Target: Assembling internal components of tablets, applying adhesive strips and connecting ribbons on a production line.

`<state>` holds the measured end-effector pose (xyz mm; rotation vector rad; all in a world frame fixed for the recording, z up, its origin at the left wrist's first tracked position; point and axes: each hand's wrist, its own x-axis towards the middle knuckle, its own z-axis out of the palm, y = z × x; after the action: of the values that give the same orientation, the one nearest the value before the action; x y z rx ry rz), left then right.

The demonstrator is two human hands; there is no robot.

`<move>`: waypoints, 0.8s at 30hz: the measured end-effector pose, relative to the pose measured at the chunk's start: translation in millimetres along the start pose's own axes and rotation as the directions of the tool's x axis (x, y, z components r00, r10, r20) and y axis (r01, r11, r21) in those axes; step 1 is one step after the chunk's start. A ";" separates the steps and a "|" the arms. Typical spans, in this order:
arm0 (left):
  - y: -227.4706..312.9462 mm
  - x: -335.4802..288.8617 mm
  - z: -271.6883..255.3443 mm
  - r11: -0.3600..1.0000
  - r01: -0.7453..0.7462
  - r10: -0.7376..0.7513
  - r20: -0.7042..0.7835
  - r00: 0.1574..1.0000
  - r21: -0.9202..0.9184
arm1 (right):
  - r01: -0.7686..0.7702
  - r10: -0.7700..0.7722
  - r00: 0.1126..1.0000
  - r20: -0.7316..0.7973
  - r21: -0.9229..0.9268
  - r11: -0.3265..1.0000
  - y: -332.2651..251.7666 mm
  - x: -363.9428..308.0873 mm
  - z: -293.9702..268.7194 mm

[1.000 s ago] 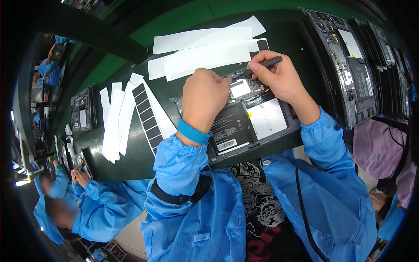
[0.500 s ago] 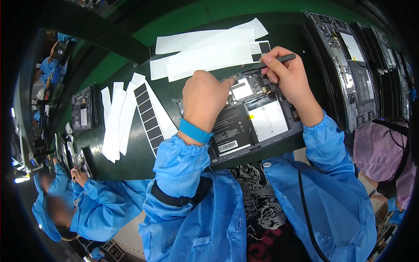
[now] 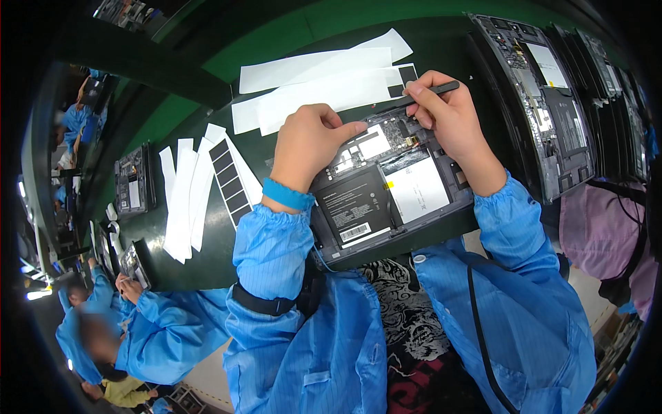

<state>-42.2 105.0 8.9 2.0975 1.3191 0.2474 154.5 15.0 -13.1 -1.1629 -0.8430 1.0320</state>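
An opened laptop base (image 3: 452, 201) lies tilted in front of me, its circuit board, black battery (image 3: 360, 200) and white-labelled part (image 3: 418, 186) exposed. My left hand (image 3: 310, 141) is over its far left part, fingers curled and thumb reaching right across the board's far edge. The fingertips are mostly hidden, so anything pinched there does not show. My right hand (image 3: 448, 114) is closed around black tweezers (image 3: 443, 87) above the far right edge; their tips are hard to make out. A blue band (image 3: 286, 195) circles my left wrist.
White strips (image 3: 314, 90) lie beyond the laptop base, more strips (image 3: 181, 200) to its left, including one with black rectangles (image 3: 231, 181). Opened laptop bases (image 3: 552, 110) stand at right, another device (image 3: 132, 181) at far left. A co-worker's hand (image 3: 129, 288) is at lower left.
My left hand has shifted left and its thumb now stretches out, uncovering more of the board. The right hand keeps the tweezers in nearly the same place. The view has shifted slightly.
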 end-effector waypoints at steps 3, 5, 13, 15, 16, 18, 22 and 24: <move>-1.3 4.0 0.8 0.998 0.050 -0.047 0.074 0.996 -0.038 | -0.004 0.004 1.000 0.000 0.009 1.000 1.7 1.2 -2.1; -3.9 7.0 2.3 0.997 0.043 -0.038 0.088 0.995 -0.059 | -0.009 0.009 1.000 0.007 0.021 1.000 1.1 0.7 -1.7; 0.7 16.7 1.0 0.990 0.128 -0.120 0.127 0.985 -0.054 | 0.006 -0.006 1.000 0.008 -0.032 0.999 -1.8 1.2 3.8; 0.7 24.1 -4.5 0.986 0.142 -0.159 0.240 0.958 0.088 | -0.001 0.001 1.000 0.014 -0.020 1.000 -0.7 0.5 5.7; 0.2 21.9 -3.9 0.987 0.140 -0.156 0.232 0.960 0.082 | -0.008 0.008 1.000 0.012 -0.008 1.000 0.4 0.5 5.0; 3.1 14.9 -1.4 0.992 0.104 -0.115 0.166 0.979 0.073 | 0.012 -0.013 1.000 0.017 0.009 1.000 7.7 2.7 1.1; 9.1 -22.6 -21.5 0.998 0.055 -0.051 0.083 0.995 -0.042 | 0.005 -0.010 0.999 0.035 0.151 0.989 6.3 5.5 -3.1; -8.0 -65.9 -46.3 0.957 -0.285 0.269 -0.201 0.942 -0.054 | 0.051 -0.059 0.997 0.041 0.173 0.984 -2.8 -6.5 -13.0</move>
<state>-101.5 69.9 51.3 2.2295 1.0926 0.6283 165.1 4.5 -13.2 -0.9683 -0.8018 1.0672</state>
